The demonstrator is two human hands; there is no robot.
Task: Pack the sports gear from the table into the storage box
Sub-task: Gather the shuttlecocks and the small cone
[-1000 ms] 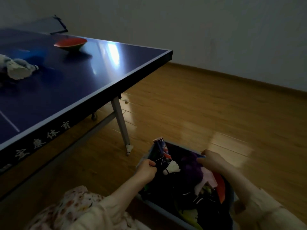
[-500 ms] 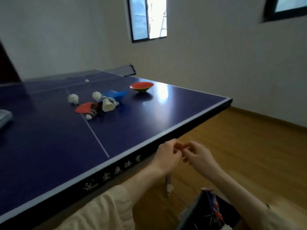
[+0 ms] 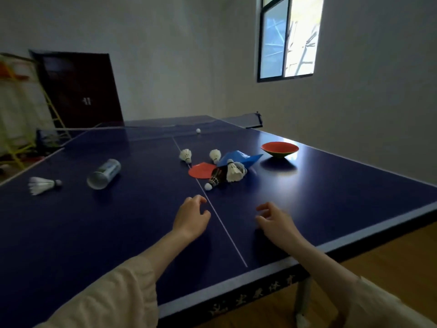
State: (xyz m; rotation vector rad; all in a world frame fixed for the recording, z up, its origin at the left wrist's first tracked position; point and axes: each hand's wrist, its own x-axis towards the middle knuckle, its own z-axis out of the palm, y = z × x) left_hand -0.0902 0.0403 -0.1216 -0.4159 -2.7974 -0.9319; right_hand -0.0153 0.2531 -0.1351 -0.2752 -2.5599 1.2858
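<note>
Several shuttlecocks [image 3: 233, 172], flat markers [image 3: 202, 170], a tube [image 3: 104, 174], a ball [image 3: 198, 130] and a red cone [image 3: 279, 149] await packing on the table [image 3: 331, 190]; both hands [image 3: 191, 216] [image 3: 275, 221] hover empty, fingers loosely curled, nearer than the cone. Storage box unseen.

Bare table [image 3: 118, 233] lies before both hands; the shuttlecock heap [image 3: 227, 172] apparently crowds the centre line beyond.
</note>
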